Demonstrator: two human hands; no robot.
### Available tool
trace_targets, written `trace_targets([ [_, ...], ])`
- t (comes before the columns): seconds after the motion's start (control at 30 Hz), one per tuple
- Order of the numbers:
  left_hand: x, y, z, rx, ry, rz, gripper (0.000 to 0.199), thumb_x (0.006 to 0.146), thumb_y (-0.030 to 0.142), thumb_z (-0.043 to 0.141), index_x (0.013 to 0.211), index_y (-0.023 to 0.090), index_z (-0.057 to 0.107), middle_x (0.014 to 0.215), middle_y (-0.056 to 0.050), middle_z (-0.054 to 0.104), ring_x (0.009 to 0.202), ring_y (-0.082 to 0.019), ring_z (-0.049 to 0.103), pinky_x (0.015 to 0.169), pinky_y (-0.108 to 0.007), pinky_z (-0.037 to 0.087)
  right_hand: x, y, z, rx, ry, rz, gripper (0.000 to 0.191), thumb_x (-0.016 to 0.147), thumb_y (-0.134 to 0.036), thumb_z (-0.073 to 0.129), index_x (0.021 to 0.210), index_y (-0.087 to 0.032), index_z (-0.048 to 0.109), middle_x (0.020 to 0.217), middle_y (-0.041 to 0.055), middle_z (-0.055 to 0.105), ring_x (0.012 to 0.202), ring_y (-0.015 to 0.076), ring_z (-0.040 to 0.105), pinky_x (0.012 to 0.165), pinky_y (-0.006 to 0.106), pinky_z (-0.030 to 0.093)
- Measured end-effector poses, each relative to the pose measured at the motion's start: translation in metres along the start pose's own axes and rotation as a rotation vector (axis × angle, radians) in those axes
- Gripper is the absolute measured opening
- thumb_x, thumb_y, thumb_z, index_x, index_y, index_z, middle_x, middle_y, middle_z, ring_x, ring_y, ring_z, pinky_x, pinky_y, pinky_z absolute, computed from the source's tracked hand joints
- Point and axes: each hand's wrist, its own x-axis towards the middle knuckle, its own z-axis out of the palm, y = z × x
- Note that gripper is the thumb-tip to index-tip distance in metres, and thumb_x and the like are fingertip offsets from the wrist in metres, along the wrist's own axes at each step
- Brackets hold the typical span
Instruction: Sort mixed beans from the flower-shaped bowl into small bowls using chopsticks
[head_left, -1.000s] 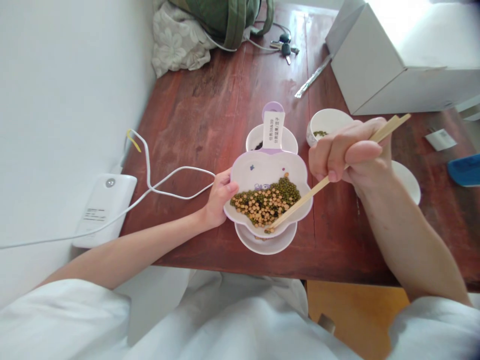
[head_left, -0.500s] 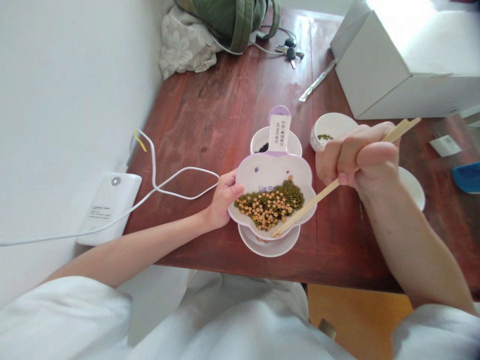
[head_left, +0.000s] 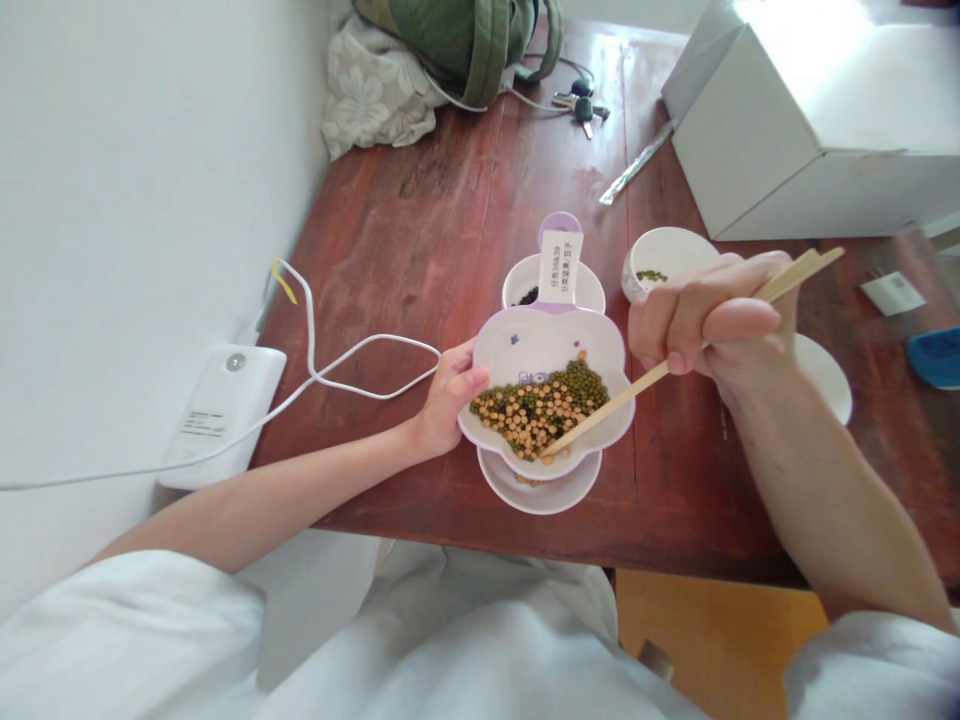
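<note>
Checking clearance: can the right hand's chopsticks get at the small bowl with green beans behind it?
Probably yes: the small bowl sits open just beyond the right hand, nothing covers it, and the chopsticks would only need lifting from the flower-shaped dish.

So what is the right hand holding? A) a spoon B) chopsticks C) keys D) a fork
B: the right hand grips wooden chopsticks, whose tips reach into the beans in the bowl that the left hand holds by its rim.
</note>
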Motion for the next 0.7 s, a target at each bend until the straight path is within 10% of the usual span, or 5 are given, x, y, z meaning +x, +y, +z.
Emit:
trace_targets([
  [0.7,-0.0014,-0.0003,0.0001,0.010,0.014,-0.029,0.044,0.079,0.069,0.080,0.085,0.026,0.072,0.081,-0.002,0.075,0.114,-0.036,0.076,0.098,-0.048,0.064,0.0035,0.0031,-0.0064,-0.080,0.026,-0.170,0.067,0.110,-0.060,0.060,0.057,-0.018,0.064,0.051,-0.0008,0.057,0.045,0.0120,0.059,0.042,0.025,0.046],
])
